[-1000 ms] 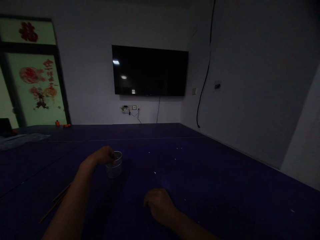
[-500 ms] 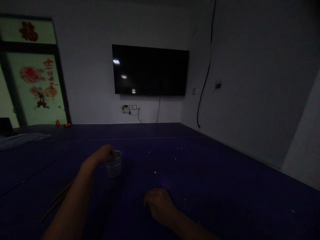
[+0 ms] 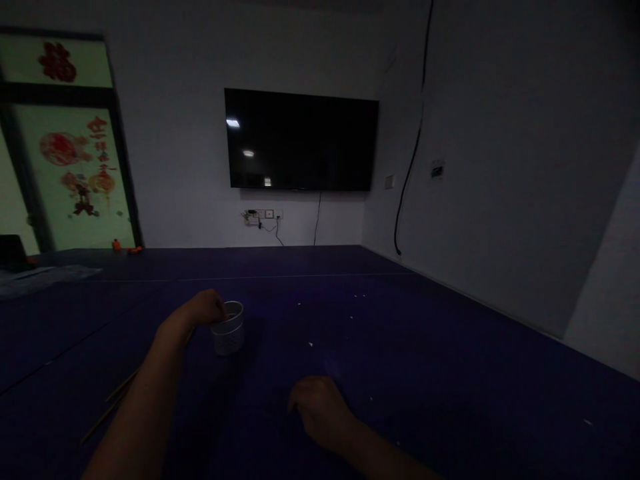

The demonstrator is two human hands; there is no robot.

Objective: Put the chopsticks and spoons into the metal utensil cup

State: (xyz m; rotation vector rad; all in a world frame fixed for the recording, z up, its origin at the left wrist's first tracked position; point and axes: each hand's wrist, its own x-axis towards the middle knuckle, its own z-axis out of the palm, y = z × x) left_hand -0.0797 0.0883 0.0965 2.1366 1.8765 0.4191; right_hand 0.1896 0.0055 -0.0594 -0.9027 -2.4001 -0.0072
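Observation:
The room is dim. My left hand [image 3: 203, 310] reaches forward to a small silver metal cup [image 3: 229, 331] standing upright on the dark blue table [image 3: 450, 373]. Its fingers are curled at the cup's near rim; whether they hold anything I cannot make out. My right hand [image 3: 320, 408] rests on the table nearer to me, knuckles up, fingers curled under, apart from the cup. Thin wooden sticks [image 3: 116, 400] lie on the table to the left of my left forearm.
A black TV [image 3: 300, 141] hangs on the far wall above a socket strip [image 3: 260, 215]. A cable [image 3: 413, 143] runs down the right wall. A decorated glass door [image 3: 75, 173] stands at left. Crumpled plastic [image 3: 40, 277] lies far left. Small white specks dot the table.
My left hand has shifted slightly left and back along the cup's rim. The right hand has not moved.

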